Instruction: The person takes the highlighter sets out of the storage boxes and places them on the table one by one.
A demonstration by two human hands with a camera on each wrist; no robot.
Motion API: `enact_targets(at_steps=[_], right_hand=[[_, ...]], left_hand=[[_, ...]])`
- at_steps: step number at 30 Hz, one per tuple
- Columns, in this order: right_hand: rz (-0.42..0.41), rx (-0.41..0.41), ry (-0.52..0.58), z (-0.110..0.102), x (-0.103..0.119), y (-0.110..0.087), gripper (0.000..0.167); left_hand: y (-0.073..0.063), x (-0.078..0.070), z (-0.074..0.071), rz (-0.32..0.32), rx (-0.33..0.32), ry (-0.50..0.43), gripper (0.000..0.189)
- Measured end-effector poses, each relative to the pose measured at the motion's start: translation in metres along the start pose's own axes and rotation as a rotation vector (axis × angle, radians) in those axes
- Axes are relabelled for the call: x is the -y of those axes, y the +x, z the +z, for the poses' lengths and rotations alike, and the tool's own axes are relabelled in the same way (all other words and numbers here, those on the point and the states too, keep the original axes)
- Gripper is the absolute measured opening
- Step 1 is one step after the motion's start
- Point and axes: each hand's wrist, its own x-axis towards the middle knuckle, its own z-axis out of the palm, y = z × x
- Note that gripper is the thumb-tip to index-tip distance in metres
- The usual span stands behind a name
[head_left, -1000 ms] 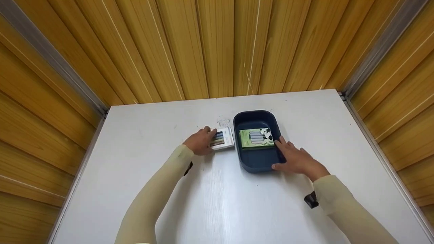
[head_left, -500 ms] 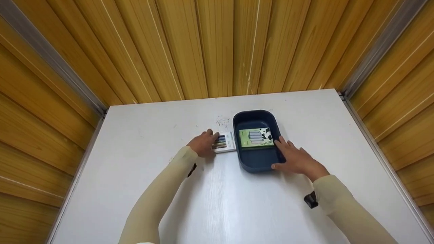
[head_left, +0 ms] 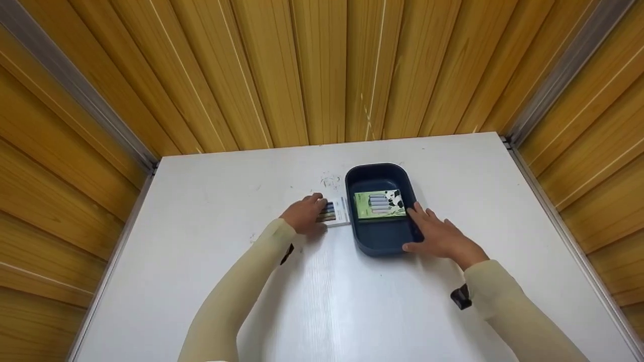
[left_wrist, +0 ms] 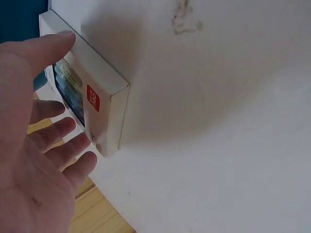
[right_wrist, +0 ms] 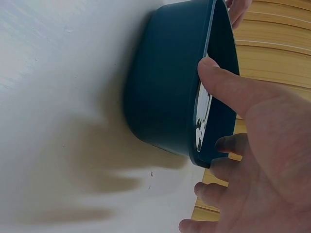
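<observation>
A white flat box (head_left: 342, 211) with a window showing coloured sticks lies on the table, its right end at the wall of the dark blue tray (head_left: 383, 241). My left hand (head_left: 303, 215) is over the left end of this box. In the left wrist view, the thumb reaches along one long edge while the other fingers extend loosely across from it. Inside the tray lies a green box (head_left: 375, 205) with a panda and pale sticks printed on it. My right hand (head_left: 440, 238) rests at the tray's right rim, thumb on the rim and fingers spread in the right wrist view.
The white table (head_left: 302, 311) has faint scribble marks (head_left: 331, 179) behind the white box. Yellow wood-look panels (head_left: 322, 75) wall in the back and both sides, with grey metal posts at the corners.
The white box has shifted slightly right and toward me, up against the tray, with my left hand following. The tray, the green box and my right hand stay put.
</observation>
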Motion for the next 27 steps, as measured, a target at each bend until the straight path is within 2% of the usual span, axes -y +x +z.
enact_targets(at_steps=[5, 13, 22, 27], right_hand=[[0.000, 0.006, 0.009, 0.000, 0.000, 0.000, 0.097], [0.011, 0.005, 0.006, -0.001, 0.001, -0.001, 0.098], [0.000, 0.005, 0.009, -0.001, -0.001, -0.001, 0.099], [0.007, 0.006, 0.013, 0.000, 0.000, -0.001, 0.099]], left_hand=[[0.001, -0.003, 0.000, 0.018, -0.013, 0.003, 0.061], [0.005, -0.006, 0.000, 0.004, -0.004, 0.016, 0.058], [0.008, -0.009, -0.005, 0.004, -0.007, 0.077, 0.049], [0.012, -0.008, -0.008, -0.013, -0.003, 0.059, 0.047]])
